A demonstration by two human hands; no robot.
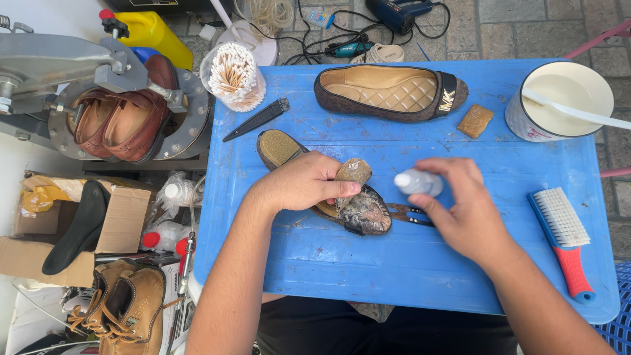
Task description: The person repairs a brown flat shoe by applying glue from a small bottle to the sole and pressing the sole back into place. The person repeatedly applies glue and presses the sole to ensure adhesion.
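1. A worn flat shoe (342, 200) is held sole-up near the middle of the blue table (407, 276); its loose sole flap (354, 172) is lifted at the toe end, and the heel end (279, 147) rests on the table.
2. The shoe is gripped by the left hand (299, 183), whose fingers are closed over its middle, the thumb pressed below the flap.
3. A small white bottle (418, 182) is gripped by the closed fingers of the right hand (460, 210), just beside the toe; a dark metal tool (407, 213) lies under that hand.
4. Behind the shoe, a brown quilted flat shoe (388, 92) lies upright; a tan sponge block (475, 121) and a white cup (559, 102) stand to its right; a red-handled brush (565, 236) lies at the right edge.
5. A bag of cotton swabs (233, 77) and a black knife (257, 119) are placed at the far left corner.
6. Beyond the table's left side, a yellow jug (154, 33), brown shoes on a metal stand (125, 121) and a cardboard box (121, 220) are seen.
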